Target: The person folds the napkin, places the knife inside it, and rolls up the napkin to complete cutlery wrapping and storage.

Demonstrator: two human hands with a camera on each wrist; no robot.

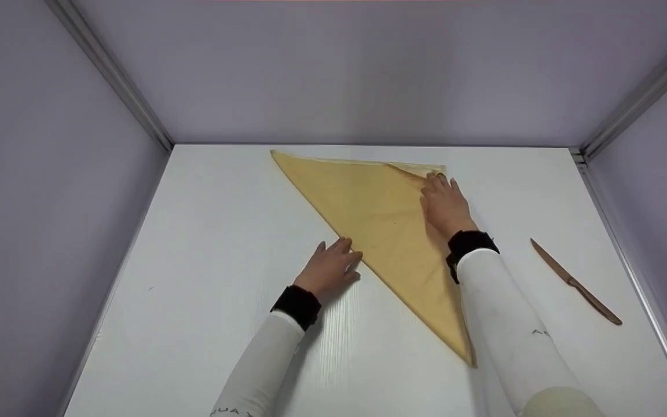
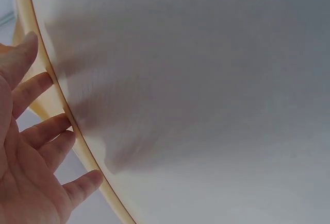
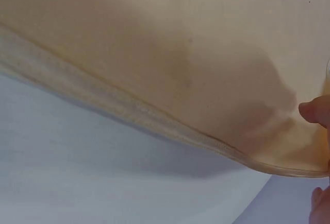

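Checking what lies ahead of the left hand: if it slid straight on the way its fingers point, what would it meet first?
The left hand points up and right, fingertips at the long folded edge of the yellow cloth. Sliding on, it would likely run straight onto that cloth.

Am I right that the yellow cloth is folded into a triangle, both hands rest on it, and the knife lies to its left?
Not quite: the knife lies to the right of the yellow cloth, as the head view shows. The rest holds.
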